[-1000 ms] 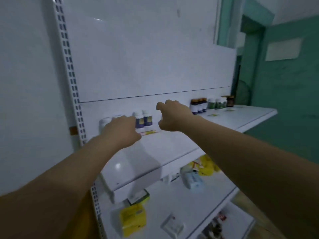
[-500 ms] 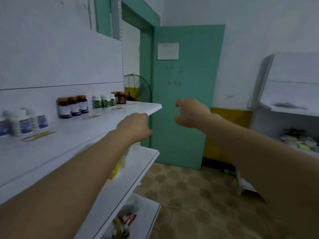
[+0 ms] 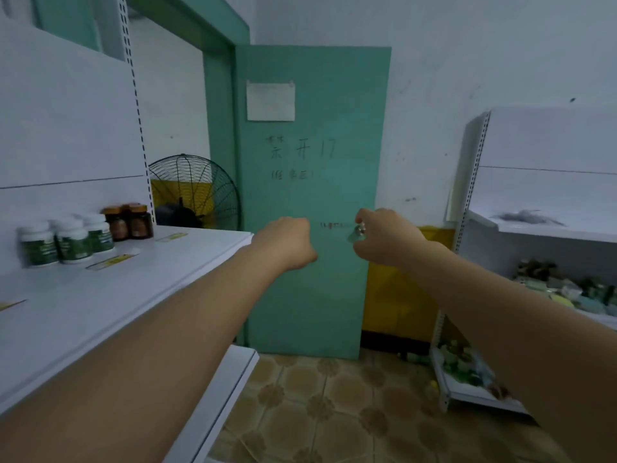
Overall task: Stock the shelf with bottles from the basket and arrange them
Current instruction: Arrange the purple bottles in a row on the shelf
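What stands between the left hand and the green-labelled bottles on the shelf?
Nothing visible: the left hand hangs before the teal door, and only shelf surface lies between it and the green-labelled bottles.

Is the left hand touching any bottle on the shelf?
No, the left hand is up in front of the green door, apart from the bottles on the shelf.
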Demonstrator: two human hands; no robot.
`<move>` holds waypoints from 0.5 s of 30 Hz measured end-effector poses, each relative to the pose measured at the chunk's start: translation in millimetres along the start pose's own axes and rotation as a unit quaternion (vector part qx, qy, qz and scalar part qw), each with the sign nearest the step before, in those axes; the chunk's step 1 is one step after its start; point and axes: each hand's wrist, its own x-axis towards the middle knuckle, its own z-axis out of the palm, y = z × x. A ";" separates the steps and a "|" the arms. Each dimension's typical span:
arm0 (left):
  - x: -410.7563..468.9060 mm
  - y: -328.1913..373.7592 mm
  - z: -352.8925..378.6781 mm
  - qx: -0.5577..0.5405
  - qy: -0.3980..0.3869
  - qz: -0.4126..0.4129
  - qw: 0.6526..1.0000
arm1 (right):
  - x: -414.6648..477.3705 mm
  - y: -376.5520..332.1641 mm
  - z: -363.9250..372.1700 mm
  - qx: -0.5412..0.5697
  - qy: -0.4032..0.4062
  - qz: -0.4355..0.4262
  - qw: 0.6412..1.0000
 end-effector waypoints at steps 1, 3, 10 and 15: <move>19.4 -3.8 0.4 -0.001 0.004 -0.004 1.000 | 17.3 3.7 3.4 -0.003 0.002 0.002 1.000; 51.9 -13.5 3.5 0.000 0.009 -0.008 1.000 | 51.4 7.0 11.8 -0.002 0.000 0.002 1.000; 134.9 -81.2 32.7 0.020 0.013 -0.054 0.998 | 180.7 -29.8 66.1 0.028 -0.016 -0.068 0.997; 146.8 -152.5 31.9 0.041 0.037 -0.171 0.984 | 254.3 -104.4 102.6 0.082 -0.016 -0.196 0.977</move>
